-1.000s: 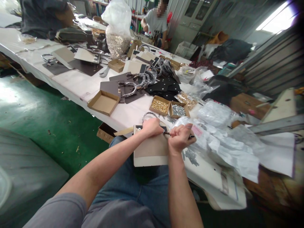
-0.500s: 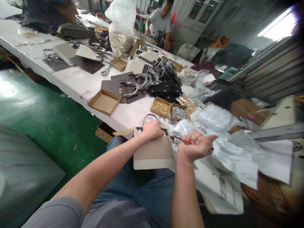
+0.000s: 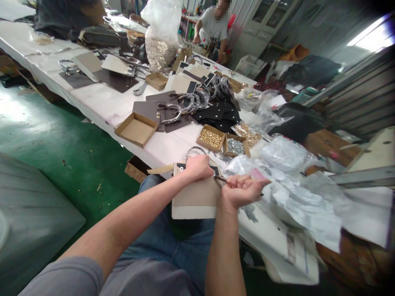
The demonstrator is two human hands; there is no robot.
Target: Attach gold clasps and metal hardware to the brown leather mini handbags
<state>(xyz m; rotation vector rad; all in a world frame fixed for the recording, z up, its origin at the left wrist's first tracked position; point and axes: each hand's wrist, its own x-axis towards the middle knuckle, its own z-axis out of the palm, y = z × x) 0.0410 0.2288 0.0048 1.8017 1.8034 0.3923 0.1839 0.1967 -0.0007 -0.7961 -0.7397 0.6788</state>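
Observation:
A beige panel with a dark strip along its far edge lies across the near table edge and my lap. My left hand is closed on that far edge, beside a plastic-wrapped ring handle. In a fist, my right hand grips a thin dark tool, whose tip reaches the panel's far right corner. Just beyond are a small box of gold fittings and a box of silver fittings.
An open cardboard box sits at the left table edge. Wrapped handles and brown panels lie mid-table. Crumpled clear plastic spreads at the right. A person works at the far end.
My right hand has moved left with the tool, bringing its tip to the panel's corner. My left hand keeps its hold. The whole view has shifted slightly.

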